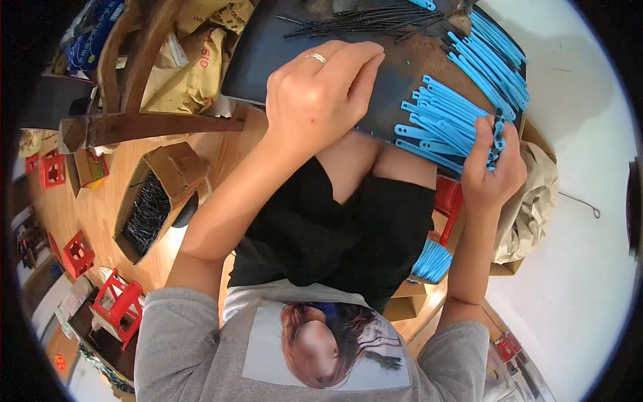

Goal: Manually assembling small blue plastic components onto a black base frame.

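The blue strips lay at the bench's near right corner, judged light, flexible, slippery and best gripped mid-length; the right hand pinched a blue-and-black bundle, the left hand was pressed together, contents undeterminable.

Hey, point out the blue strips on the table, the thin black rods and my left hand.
Blue strips (pixel 447 122): head view, middle of the nearest pile.
Thin black rods (pixel 365 23): head view, middle of the bunch.
Left hand (pixel 313 95): head view, back of the hand.
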Demonstrator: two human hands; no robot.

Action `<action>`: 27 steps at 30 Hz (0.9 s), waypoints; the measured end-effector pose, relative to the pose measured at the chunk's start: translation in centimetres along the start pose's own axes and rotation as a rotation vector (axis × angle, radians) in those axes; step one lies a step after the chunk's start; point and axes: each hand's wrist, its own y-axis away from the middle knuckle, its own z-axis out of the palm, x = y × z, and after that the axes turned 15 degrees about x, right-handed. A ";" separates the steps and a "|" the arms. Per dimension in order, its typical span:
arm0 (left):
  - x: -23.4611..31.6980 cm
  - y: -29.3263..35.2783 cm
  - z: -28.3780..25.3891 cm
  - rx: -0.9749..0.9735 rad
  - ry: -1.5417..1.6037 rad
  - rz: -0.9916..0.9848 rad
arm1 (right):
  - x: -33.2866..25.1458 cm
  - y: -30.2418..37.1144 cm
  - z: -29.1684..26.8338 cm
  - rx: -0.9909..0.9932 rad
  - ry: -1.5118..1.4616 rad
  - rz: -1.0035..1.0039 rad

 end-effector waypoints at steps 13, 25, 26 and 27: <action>-2.6 0.6 2.1 0.086 -0.014 0.052 | 0.0 1.2 1.2 0.223 -0.148 0.110; -3.8 -2.9 -0.6 -0.248 -0.139 0.157 | 1.0 -1.9 -2.0 -0.003 -0.101 0.078; -4.2 -3.3 -0.7 -0.309 -0.195 0.196 | 1.6 -2.2 -1.8 -0.002 -0.098 0.075; -4.5 -3.6 -0.8 -0.370 -0.254 0.233 | 2.5 -2.3 -1.6 -0.044 -0.108 0.056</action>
